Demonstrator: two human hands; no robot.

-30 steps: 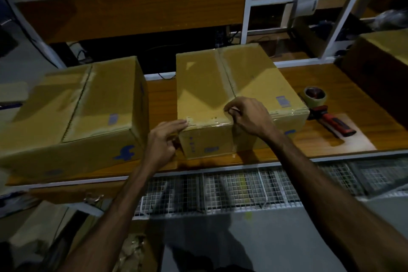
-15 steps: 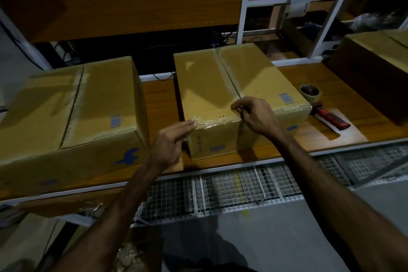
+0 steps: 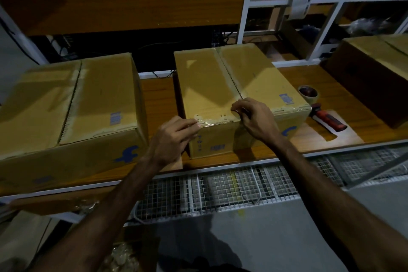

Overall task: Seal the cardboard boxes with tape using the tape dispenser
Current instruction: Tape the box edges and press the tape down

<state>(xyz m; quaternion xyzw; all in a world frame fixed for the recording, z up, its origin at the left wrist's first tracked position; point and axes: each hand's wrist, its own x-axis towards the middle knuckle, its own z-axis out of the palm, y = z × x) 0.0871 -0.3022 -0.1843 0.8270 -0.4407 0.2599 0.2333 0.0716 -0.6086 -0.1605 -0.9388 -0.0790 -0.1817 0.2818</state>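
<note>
Since a second ago your left hand (image 3: 174,137) has slid its fingertips along the near top edge of the middle box (image 3: 220,86), and your right hand (image 3: 256,119) has hardly shifted. Your left fingers lie nearly straight, pressing a strip of clear tape (image 3: 217,121) down at the box's near left corner. Your right hand is curled over that same edge at the centre seam, fingers bent and pinching or pressing the tape there; which of the two you cannot tell from this angle.

That box stands on the wooden bench (image 3: 331,99), its top seam already taped. Just left of it, with a narrow gap between, sits a larger box (image 3: 72,104), also taped along its seam. A third box (image 3: 375,73) stands at the right end of the bench, well apart.

Your tape dispenser (image 3: 326,118), red-handled, lies on the bench right of the middle box, near its corner, with neither hand on it. A tape roll (image 3: 308,93) sits just behind the dispenser.
</note>
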